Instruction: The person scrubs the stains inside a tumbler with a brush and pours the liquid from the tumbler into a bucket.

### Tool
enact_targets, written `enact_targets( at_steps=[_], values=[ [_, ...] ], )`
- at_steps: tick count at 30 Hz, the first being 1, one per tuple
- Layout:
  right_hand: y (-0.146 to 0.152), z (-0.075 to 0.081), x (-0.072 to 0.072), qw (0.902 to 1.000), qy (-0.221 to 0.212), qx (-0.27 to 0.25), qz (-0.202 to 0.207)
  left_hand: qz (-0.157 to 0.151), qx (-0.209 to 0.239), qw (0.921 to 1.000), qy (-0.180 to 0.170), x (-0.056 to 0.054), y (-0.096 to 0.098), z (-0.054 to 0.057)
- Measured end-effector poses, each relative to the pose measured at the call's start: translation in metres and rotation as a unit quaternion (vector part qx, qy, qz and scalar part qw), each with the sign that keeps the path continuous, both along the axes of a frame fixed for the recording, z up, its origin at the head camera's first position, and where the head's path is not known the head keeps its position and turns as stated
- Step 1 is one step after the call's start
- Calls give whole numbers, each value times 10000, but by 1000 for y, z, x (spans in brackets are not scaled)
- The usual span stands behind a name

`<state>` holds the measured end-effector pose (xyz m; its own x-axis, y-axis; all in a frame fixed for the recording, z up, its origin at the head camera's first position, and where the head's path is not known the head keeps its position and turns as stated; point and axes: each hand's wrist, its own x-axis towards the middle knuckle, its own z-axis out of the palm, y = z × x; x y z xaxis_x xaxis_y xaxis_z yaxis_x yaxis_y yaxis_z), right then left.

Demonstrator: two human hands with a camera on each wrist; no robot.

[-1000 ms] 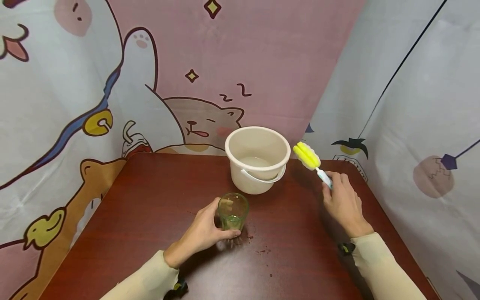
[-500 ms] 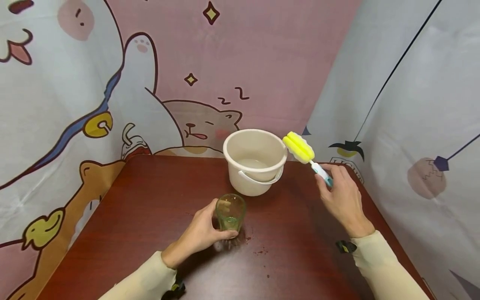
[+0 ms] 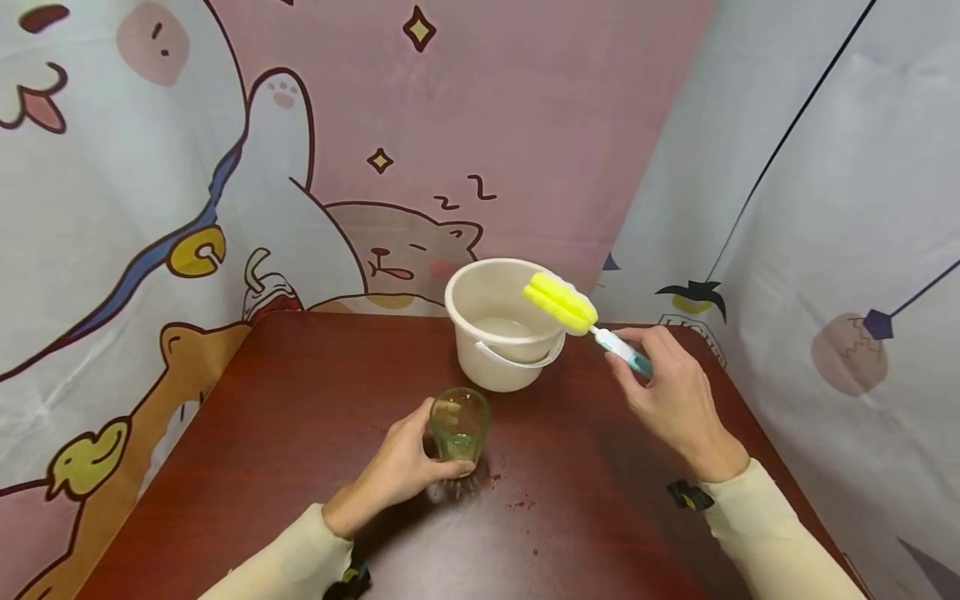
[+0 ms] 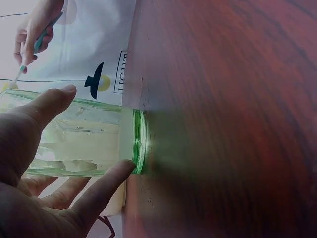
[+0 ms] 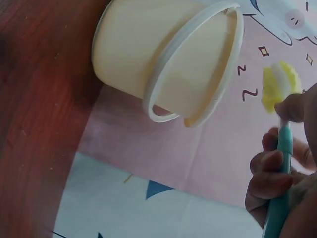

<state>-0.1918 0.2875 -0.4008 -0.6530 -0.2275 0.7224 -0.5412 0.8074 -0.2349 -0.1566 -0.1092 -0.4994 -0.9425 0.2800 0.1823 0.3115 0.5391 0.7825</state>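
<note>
My left hand holds a clear green-tinted drinking glass, thumb on the near side and fingers round the back. In the left wrist view the glass stands upright with its thick base at the tabletop. My right hand grips the white and teal handle of a sponge bottle brush, with its yellow and white head pointing left. That head overlaps the right rim of a cream bucket in the head view. In the right wrist view the fingers wrap the teal handle.
The bucket stands at the back of the dark red-brown table, its white handle hanging down in front. Small wet drops lie right of the glass. Printed cartoon cloth hangs behind and on both sides.
My right hand has brought the brush leftward, so its head has come from beside the bucket to over its right rim. The left hand and glass have stayed nearly still.
</note>
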Motion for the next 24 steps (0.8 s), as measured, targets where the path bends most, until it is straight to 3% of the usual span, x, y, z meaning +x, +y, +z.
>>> enact_targets(
  at_steps=[6,9,15,24],
  values=[
    [-5,13,5,9956,82,566,743,26,23,10000,0,1,-1,-1],
    [-10,21,6,9892,326,1027,998,14,17,10000,-39,1,-1,-2],
    [-26,36,3,9657,1119,1794,1507,-25,19,10000,-61,1,0,-1],
    [-48,58,1,9352,1454,2677,1805,42,-23,9999,-148,0,0,0]
  ],
)
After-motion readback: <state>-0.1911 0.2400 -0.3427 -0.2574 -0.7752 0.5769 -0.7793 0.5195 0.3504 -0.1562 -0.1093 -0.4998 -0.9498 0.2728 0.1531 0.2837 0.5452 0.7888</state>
